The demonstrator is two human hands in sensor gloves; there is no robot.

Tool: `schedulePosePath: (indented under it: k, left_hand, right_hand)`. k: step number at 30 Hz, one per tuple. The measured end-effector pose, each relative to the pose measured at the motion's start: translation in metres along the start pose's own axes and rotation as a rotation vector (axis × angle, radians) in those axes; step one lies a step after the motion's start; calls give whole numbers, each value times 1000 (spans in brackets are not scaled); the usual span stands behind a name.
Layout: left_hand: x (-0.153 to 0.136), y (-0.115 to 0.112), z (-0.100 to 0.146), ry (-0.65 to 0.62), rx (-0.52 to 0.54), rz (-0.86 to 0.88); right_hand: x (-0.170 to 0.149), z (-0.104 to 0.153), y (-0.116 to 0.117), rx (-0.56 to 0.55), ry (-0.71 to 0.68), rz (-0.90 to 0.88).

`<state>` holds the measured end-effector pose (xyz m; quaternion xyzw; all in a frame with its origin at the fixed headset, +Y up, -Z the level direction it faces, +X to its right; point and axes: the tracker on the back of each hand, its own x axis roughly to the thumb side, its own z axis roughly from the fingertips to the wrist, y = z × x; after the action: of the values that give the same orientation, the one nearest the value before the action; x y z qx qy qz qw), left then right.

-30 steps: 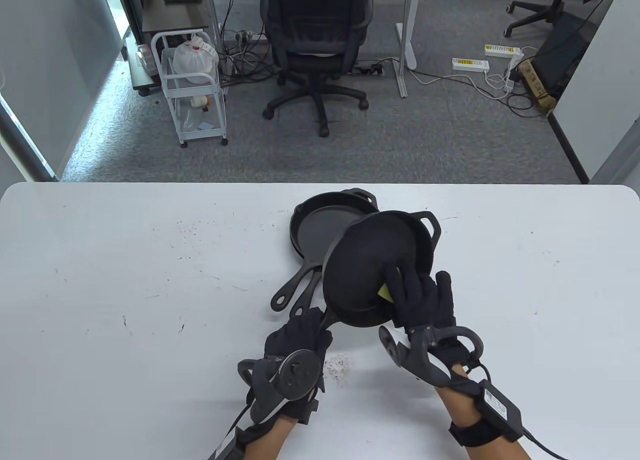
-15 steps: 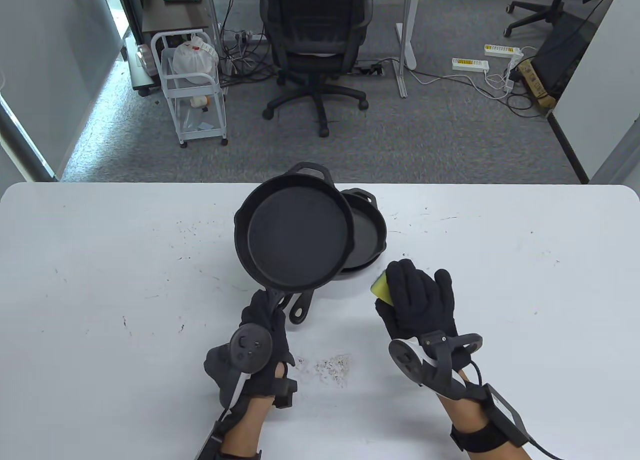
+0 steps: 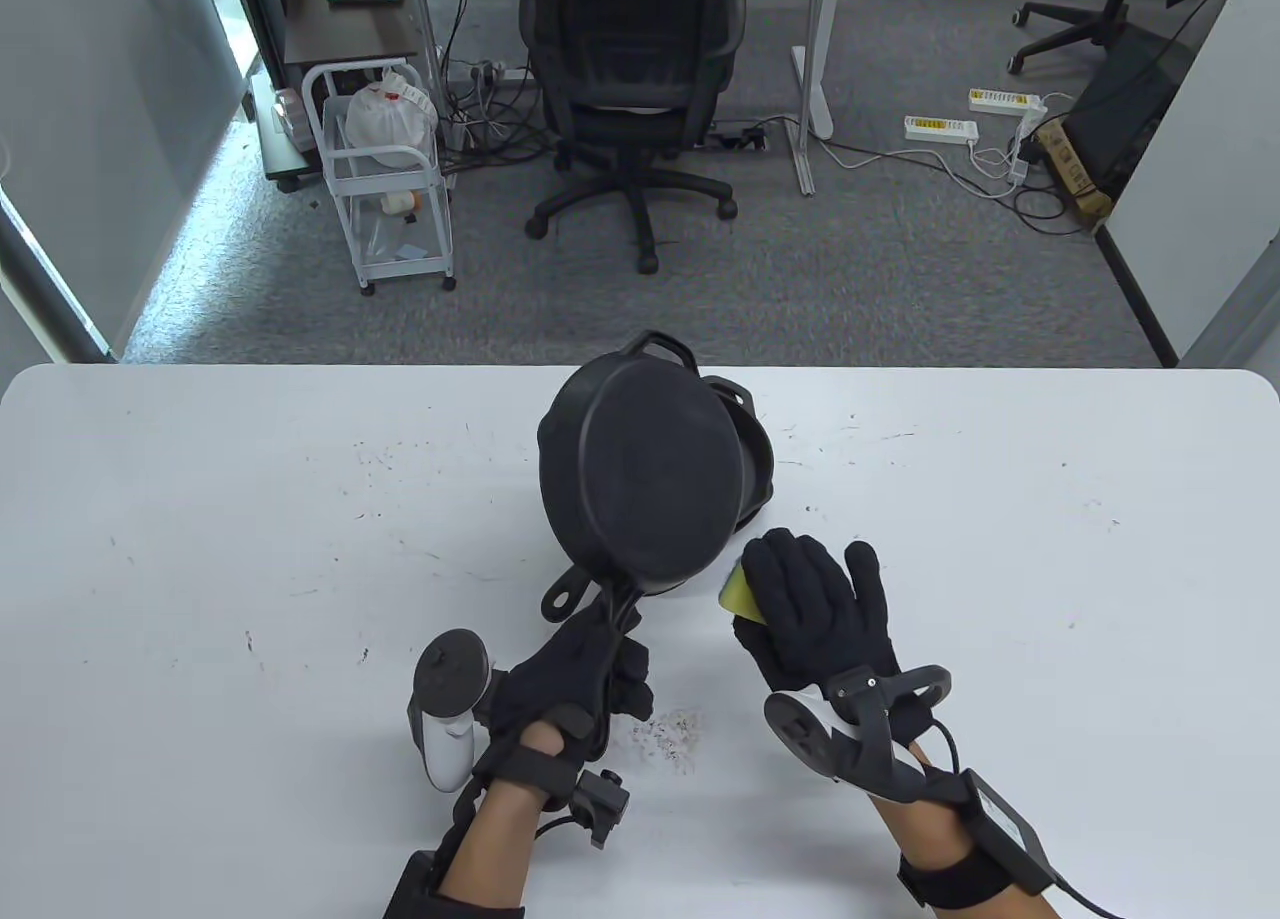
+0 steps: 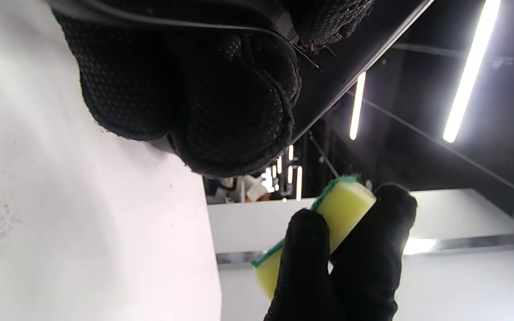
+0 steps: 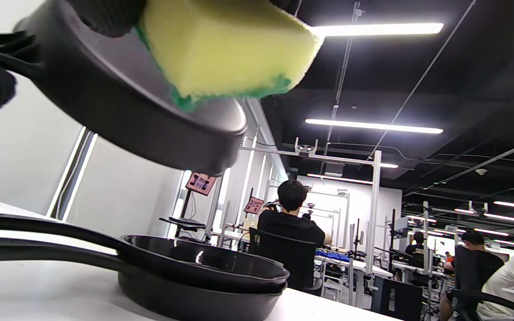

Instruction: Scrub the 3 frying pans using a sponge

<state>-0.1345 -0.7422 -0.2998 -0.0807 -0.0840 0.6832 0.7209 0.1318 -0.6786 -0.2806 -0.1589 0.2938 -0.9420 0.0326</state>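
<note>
White table, office behind; lifted pan underside-up, handle clenched in left hand; sponge pinched in right hand, just right of pan's rim

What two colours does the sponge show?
The sponge is yellow with a green scrubbing layer, clearest in the right wrist view.

Both hands wear black knit gloves: left hand, right hand. Each carries a black-and-white ring-topped tracker, black wrist straps and thin black cables.
</note>
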Motion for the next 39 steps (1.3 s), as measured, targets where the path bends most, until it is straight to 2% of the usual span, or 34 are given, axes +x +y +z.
schedulePosePath:
  k: [4,7,10,12,14,16,19,21,24,27,30,34,38,39]
  left_hand:
    - [0,-7,-3,-13,-89,-31]
    - [4,-20,-5,-40,-197,-119]
    - [8,-30,-5,-43,-250,-251]
    - [11,-35,-5,-52,-282,-353]
    - [13,-39,-5,-68,-315,-467]
    - [14,-41,-5,-71,-334,-494]
    - [14,-39,-5,-85,-316,-453]
    - [15,-34,-4,-102,-263,-394]
    - [15,-30,-1,-117,-184,-306]
    - [17,-29,2,-139,-88,-294]
    - [18,-27,4,-124,-60,-282]
    - [15,-36,4,-101,-102,-280]
    - [22,-49,3,-154,-182,-555]
    - [23,-52,3,-167,-206,-603]
  right_hand:
    - [6,2,-2,-14,-32,6]
    - [12,3,-6,-28,-60,8]
    - [11,4,-14,-94,-64,-27]
    - [2,1,-21,-143,-11,-29]
    - [-13,-3,-26,-148,63,-51]
    - [-32,-6,-24,-136,150,-100]
    - [-61,-8,-11,-74,276,-183]
    - [-75,-7,4,-11,313,-201]
    - [-71,-4,17,24,271,-177]
    - [-46,1,21,1,142,-119]
    - [-18,6,16,-56,26,-79]
    - [10,10,-2,-116,-77,-78]
    - [4,6,-23,-191,-44,-60]
    - [-8,3,-29,-201,10,-92]
